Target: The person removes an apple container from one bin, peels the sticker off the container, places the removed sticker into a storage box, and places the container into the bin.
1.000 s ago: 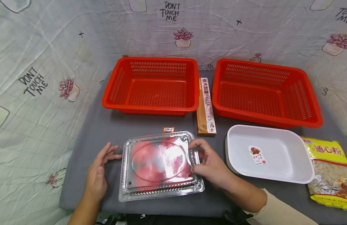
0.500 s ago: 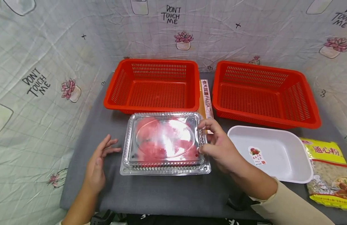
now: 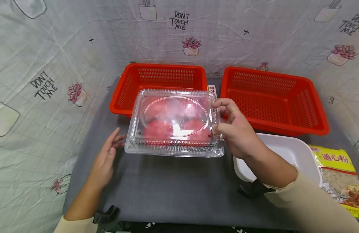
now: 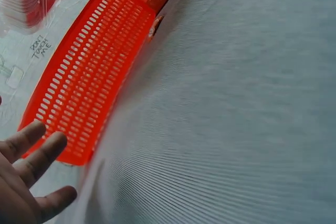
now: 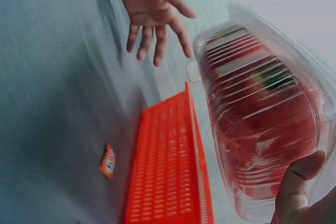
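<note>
A clear plastic clamshell box (image 3: 174, 145) with red round contents is held up off the table, overlapping the left red basket (image 3: 121, 100) in the head view. My right hand (image 3: 237, 127) grips its right edge, thumb on the near side of that edge. The right wrist view shows the box (image 5: 262, 119) from below and the side, its ribbed wall facing the camera. Beside the box's left edge is my left hand (image 3: 103, 161), fingers extended and holding nothing. In the left wrist view its fingers (image 4: 44, 156) are spread in front of the basket (image 4: 89, 72).
A second red basket (image 3: 272, 97) stands at the back right, with a pasta box (image 3: 212, 89) mostly hidden between the two. The white tub (image 3: 298, 152) and yellow pasta bag (image 3: 339, 174) lie at right. A small orange packet (image 5: 108, 161) rests on the table.
My right hand has lifted the clamshell box off the table and carried it away from me, toward the left basket. My left hand has shifted slightly forward, staying open beside it.
</note>
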The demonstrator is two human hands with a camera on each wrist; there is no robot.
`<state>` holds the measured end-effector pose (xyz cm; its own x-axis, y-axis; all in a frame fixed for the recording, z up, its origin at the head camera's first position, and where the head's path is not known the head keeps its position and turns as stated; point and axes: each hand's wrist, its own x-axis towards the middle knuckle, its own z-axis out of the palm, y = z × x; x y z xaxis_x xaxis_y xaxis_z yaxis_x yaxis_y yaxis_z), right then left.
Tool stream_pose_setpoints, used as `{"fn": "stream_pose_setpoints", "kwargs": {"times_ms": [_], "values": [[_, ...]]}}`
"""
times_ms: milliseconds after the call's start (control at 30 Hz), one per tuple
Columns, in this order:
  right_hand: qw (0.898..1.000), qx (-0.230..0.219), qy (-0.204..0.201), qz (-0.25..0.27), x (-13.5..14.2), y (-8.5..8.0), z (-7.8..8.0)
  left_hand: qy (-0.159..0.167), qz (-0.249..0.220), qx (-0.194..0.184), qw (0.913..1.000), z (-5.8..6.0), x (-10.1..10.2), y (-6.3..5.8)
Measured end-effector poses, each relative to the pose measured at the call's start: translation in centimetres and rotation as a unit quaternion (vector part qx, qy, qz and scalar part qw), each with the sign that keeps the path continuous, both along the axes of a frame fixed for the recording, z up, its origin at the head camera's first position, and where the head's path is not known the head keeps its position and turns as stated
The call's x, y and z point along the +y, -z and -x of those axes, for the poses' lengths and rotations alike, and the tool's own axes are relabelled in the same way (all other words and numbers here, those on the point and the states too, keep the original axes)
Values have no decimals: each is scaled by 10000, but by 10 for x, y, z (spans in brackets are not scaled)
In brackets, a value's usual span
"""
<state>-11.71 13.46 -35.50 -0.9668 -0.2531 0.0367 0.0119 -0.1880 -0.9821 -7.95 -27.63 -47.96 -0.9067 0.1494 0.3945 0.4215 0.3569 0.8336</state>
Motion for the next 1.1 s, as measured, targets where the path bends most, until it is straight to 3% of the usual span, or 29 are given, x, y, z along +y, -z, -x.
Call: {"fn": "stream_pose_setpoints", "kwargs": {"times_ms": [133,333,500,667,867,1100], "values": [[10000,-48,54,-11,-1,-11,12,-104,-33,-335,9994,15,3,-6],[9994,-103,330,-99,-6,-26,42,-615,-34,-972,9934,43,8,-11],[9979,-89,638,-29,-12,-34,69,-1099,-87,-1085,9880,64,15,-14],[9963,-119,850,-34,-17,-39,89,-1571,168,-1082,9815,83,21,-14],[9945,-254,1013,124,-27,-40,113,-1872,125,-925,9779,89,26,-11],[9943,-426,963,138,-41,-36,142,-1943,129,-948,9763,91,23,-7]]}}
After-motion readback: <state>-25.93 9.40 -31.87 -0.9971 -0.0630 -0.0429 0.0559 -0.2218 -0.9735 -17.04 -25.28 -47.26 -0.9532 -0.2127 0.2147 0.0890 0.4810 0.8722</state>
